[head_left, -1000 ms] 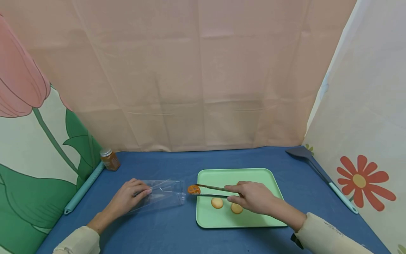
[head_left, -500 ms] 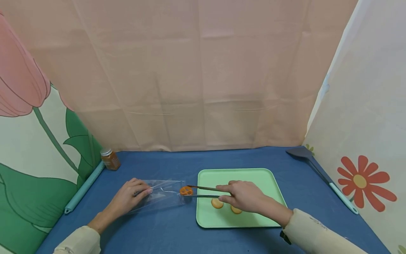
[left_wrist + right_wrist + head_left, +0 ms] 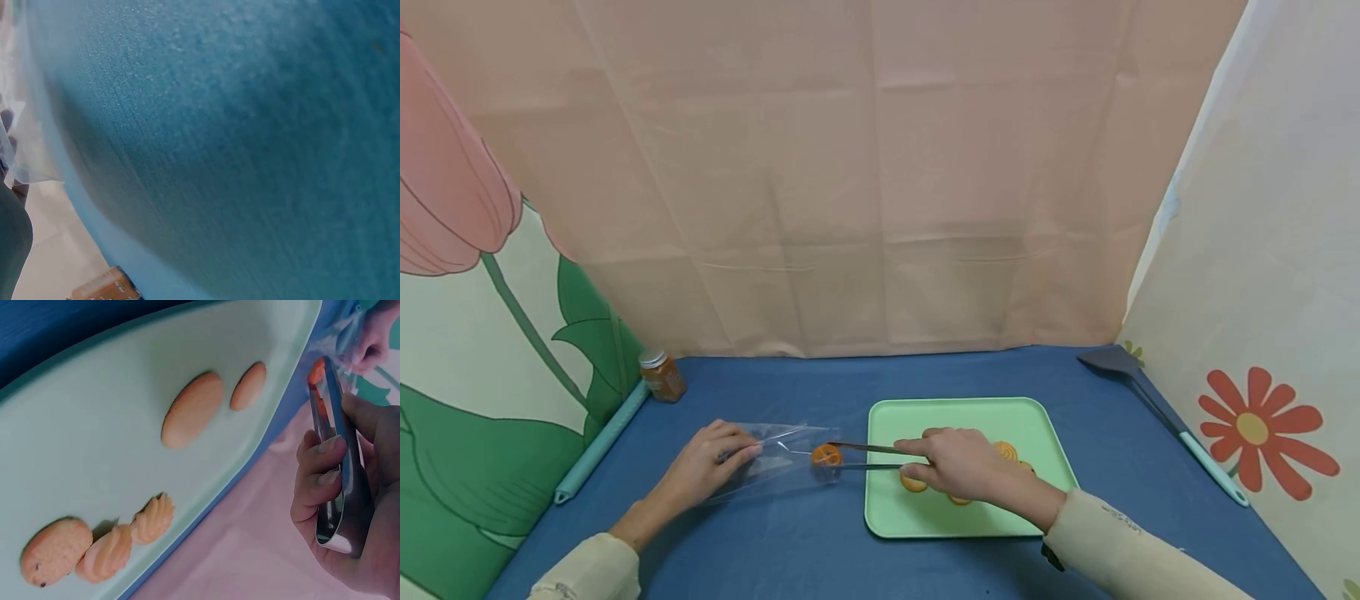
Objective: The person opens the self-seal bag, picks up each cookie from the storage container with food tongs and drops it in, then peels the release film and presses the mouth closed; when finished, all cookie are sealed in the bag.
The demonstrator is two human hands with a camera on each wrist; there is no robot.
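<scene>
My left hand [image 3: 715, 457] pinches the closed end of a clear plastic bag [image 3: 782, 483], which lies on its side with the mouth facing right. In my right hand [image 3: 962, 465] are metal tongs [image 3: 350, 519], squeezed between thumb and fingers. Their tips hold an orange, pretzel-like cookie [image 3: 827, 455] with holes through it, just within the bag's mouth. Beneath the right hand is a light green tray [image 3: 947, 414] bearing several cookies, among them a plain oval one [image 3: 194, 411] and a swirled one [image 3: 107, 555]. The left wrist view catches mostly tablecloth, with the bag [image 3: 37, 150] at its left edge.
A jar [image 3: 662, 379] with a silver lid stands at the back left beside a teal roll [image 3: 601, 446]. Along the right side lies a dark spatula [image 3: 1108, 360] with a pale handle. Blue cloth [image 3: 790, 550] covers the table, and a beige sheet [image 3: 880, 208] hangs behind.
My right hand has moved left with the tongs, carrying the orange cookie from outside the bag into its mouth. The left hand has stayed in place on the bag.
</scene>
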